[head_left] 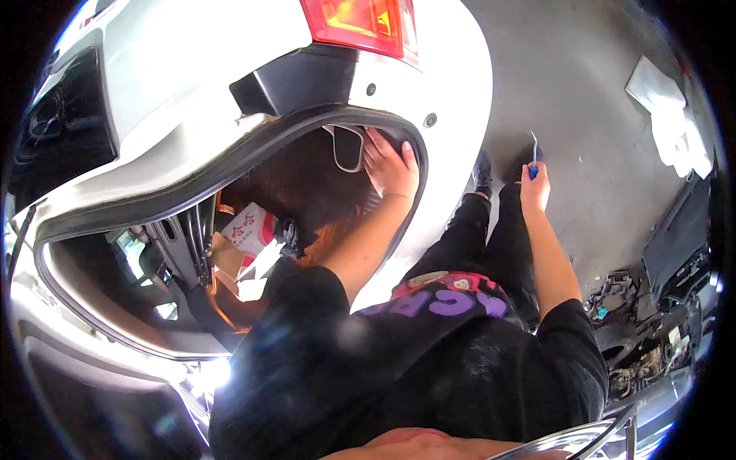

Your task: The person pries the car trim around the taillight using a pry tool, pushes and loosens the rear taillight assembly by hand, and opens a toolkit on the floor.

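Note:
My left hand (pixel 389 167) reaches into the open boot of a white car (pixel 192 92). Its fingers lie flat against the inner corner, just under the black rubber seal (pixel 322 116), and it holds nothing. A grey looped part (pixel 349 149) hangs right beside that hand. My right hand (pixel 534 188) hangs at my side over the concrete floor. It grips a small blue-handled tool (pixel 533 157) whose thin metal tip points up. My black shoes (pixel 483 175) show between the two hands.
A red tail light (pixel 360 23) sits above the boot opening. Inside the boot is a red-and-white carton (pixel 249 228) with dark trim around it. Dismantled car parts (pixel 659 307) lie on the floor at the right, and white sheeting (pixel 667 115) lies beyond them.

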{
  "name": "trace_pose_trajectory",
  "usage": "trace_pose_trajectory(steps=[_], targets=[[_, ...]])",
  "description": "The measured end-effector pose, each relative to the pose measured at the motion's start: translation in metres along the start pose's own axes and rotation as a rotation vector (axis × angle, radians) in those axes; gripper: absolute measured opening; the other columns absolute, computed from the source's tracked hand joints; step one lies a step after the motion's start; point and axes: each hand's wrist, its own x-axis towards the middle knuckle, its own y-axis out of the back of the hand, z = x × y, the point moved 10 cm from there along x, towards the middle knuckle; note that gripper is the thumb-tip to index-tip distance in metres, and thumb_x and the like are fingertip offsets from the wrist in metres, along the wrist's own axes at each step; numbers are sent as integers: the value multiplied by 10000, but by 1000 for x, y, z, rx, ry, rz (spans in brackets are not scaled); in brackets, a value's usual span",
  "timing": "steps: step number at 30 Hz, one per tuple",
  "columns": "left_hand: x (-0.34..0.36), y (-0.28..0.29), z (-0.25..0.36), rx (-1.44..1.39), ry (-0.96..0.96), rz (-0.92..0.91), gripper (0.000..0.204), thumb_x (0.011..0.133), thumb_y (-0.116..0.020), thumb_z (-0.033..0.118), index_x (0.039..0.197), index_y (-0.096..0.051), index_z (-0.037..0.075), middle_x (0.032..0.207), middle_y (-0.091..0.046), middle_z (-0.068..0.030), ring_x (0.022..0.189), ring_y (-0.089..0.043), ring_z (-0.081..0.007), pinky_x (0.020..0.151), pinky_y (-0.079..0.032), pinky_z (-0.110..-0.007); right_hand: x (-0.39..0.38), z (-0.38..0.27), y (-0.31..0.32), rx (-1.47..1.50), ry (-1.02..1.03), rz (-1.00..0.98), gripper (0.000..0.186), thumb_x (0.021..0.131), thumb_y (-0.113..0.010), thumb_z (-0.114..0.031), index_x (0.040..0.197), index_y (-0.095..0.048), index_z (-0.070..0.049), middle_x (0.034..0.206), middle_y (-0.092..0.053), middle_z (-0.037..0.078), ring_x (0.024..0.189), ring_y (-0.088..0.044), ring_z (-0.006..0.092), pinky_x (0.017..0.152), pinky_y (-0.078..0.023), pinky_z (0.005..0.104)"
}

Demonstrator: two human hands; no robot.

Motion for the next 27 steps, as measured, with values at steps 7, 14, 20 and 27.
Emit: trace_pose_trajectory(steps=[7,14,20,27], targets=[[-1,3,3,-18,12,18,865,1032,-522,442,1631,-199,-92,1531,-408,-396,1389,-449,-548,1187,-356,-602,-7,18,-27,24,-109,-28,216,1016,-712,-320,1108,-740,-127,935,-740,138,847,-719,290,832,-567,431],[-2,5,4,-20,-12,41,853,1049,-493,452,1630,-197,-98,1542,-397,-400,1400,-439,-553,1199,-341,-605,-17,6,-47,136,-131,-21,226,1005,-703,-315,1104,-762,-121,795,-686,97,741,-668,229,752,-545,400],[-2,3,6,-9,-1,9,846,1049,-496,435,1627,-195,-104,1566,-375,-405,1420,-423,-553,1204,-339,-601,-1,8,-48,137,-105,-79,160,998,-669,-202,1105,-734,-103,771,-654,76,702,-637,182,705,-532,379],[1,4,4,-29,17,-11,851,1040,-517,421,1625,-195,-106,1542,-396,-403,1403,-437,-551,1202,-346,-595,3,27,-64,421,-317,-226,175,1047,-680,-265,1088,-708,-98,690,-643,34,510,-578,120,472,-466,300]])
